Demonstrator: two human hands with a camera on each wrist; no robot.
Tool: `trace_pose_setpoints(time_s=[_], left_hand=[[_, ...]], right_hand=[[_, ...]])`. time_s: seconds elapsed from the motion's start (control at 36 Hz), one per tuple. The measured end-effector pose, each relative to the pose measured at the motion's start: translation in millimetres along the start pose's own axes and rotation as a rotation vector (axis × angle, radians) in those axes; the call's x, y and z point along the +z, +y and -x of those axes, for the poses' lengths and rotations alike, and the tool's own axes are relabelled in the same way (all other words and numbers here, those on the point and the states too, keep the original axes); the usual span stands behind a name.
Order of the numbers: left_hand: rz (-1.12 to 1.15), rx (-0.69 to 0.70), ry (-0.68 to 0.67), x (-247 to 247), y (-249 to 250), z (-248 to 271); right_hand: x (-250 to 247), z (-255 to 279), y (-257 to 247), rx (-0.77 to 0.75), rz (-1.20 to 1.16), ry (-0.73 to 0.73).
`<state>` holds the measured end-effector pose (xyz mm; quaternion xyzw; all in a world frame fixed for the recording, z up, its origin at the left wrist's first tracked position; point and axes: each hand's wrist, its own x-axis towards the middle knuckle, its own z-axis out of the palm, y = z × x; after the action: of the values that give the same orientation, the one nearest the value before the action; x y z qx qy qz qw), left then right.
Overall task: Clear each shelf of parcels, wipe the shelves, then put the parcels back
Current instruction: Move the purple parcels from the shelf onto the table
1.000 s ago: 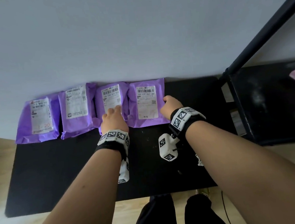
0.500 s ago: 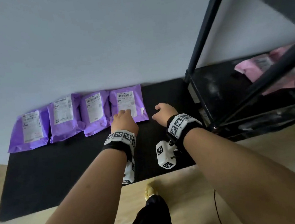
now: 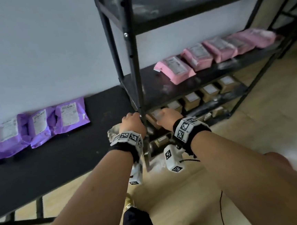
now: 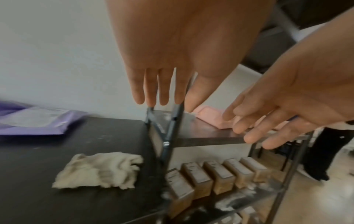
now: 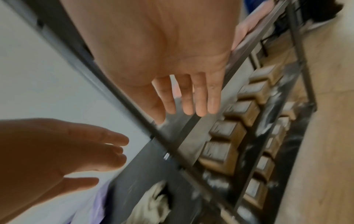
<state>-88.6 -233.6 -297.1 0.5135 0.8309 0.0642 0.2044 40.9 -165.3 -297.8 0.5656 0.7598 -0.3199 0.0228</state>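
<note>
- Head view: the left hand (image 3: 132, 123) and right hand (image 3: 168, 118) hang side by side in the air at the front corner post (image 3: 134, 63) of the black shelf rack (image 3: 160, 91); only their backs show here, so this view cannot tell how the fingers lie.
- Left wrist view settles it: the left hand's fingers (image 4: 151, 89) are straight and close together, holding nothing. The right hand's fingers (image 4: 254, 121) reach in from the side, loosely spread, also empty.
- Right wrist view agrees: its own four fingers (image 5: 199, 97) are extended and free, the left hand's fingers (image 5: 107, 145) relaxed beside them.
- Purple parcels (image 3: 69, 115) lie in a row on the black table (image 3: 59, 165), well off to the left of the left fingers, against the wall; the wrist views catch only a blurred corner of one.
- A pale crumpled cloth (image 4: 99, 171) lies on the table below the left fingertips, just beside the post; in the head view the left hand covers nearly all of it.
- Pink parcels (image 3: 174, 68) sit in an overlapping row on the shelf beyond the right fingers.
- Brown boxes (image 4: 208, 175) stand in a row on the shelf under them, beneath the right fingertips; the right wrist view shows further boxes on a tier lower still.
- White dust smears the lower shelves (image 5: 272, 104), plainest in the right wrist view.
</note>
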Motion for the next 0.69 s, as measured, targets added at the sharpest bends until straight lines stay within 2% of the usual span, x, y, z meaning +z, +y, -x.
trace_pose_setpoints(time_s=[0.33,0.56,0.69], left_hand=[[0.039,0.301,0.022,-1,213,23],[-0.018,0.523,0.095,-18,346,-16],[0.029,0.608,0.176,-33,418,-50]], right_hand=[[-144,44,159,0.196,0.001,0.231],[-249,29,242,0.274,-0.155,0.372],[-313,6,270,0.287,-0.116,0.469]])
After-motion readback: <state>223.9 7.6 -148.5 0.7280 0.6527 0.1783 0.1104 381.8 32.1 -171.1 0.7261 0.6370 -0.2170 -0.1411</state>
